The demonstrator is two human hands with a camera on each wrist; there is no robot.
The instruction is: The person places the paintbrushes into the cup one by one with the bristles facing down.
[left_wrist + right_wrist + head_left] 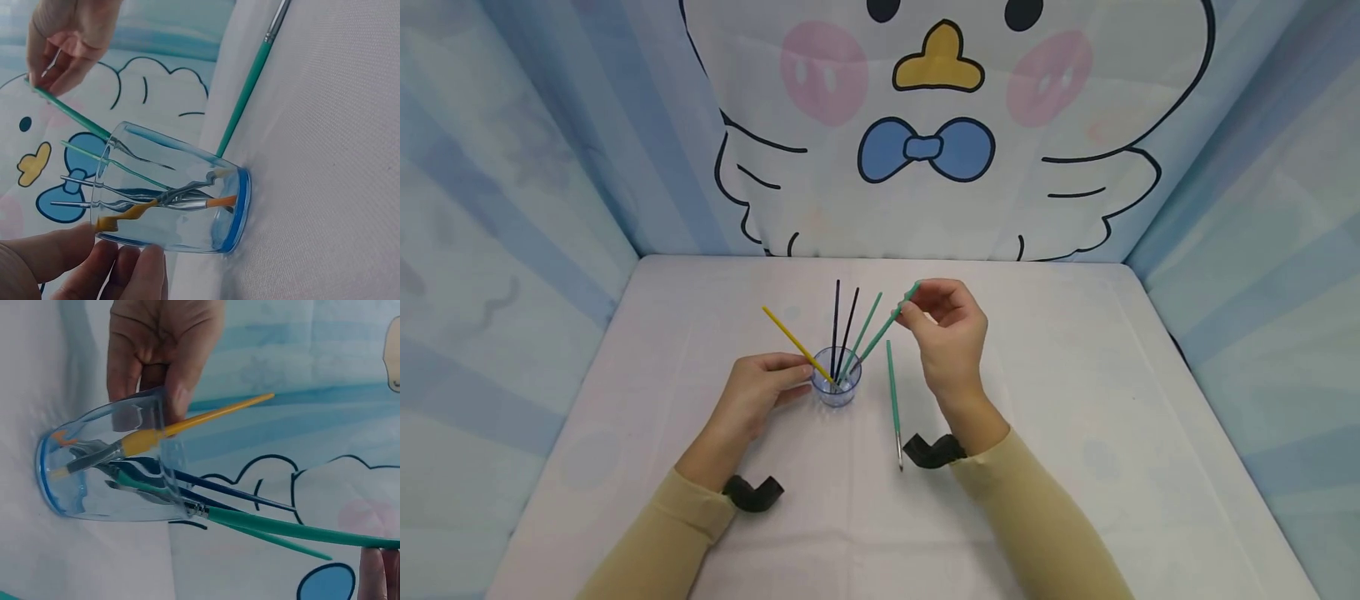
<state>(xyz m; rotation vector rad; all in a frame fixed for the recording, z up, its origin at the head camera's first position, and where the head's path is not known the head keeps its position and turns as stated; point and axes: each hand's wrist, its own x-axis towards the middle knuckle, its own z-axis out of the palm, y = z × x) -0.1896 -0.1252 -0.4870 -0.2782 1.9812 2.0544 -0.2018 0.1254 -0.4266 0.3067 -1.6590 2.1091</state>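
Observation:
My left hand (766, 385) holds the side of a clear plastic cup (837, 400), thumb right at its rim. Inside the cup lean a yellow paintbrush (786, 335), two dark paintbrushes (836, 312) and a thin green paintbrush (869, 315). With thumb and fingertips, my right hand (953, 333) pinches the handle end of another green paintbrush (281, 527). That brush slants down leftward, its bristle end within the cup's mouth in the left wrist view. The cup stands upright on the table.
One more green paintbrush (892, 392) lies on the white-covered table (1075, 500), right of the cup, bristles toward me. A curtain with a cartoon bird (925, 200) hangs behind the table, and blue-striped curtains (497, 250) flank both sides.

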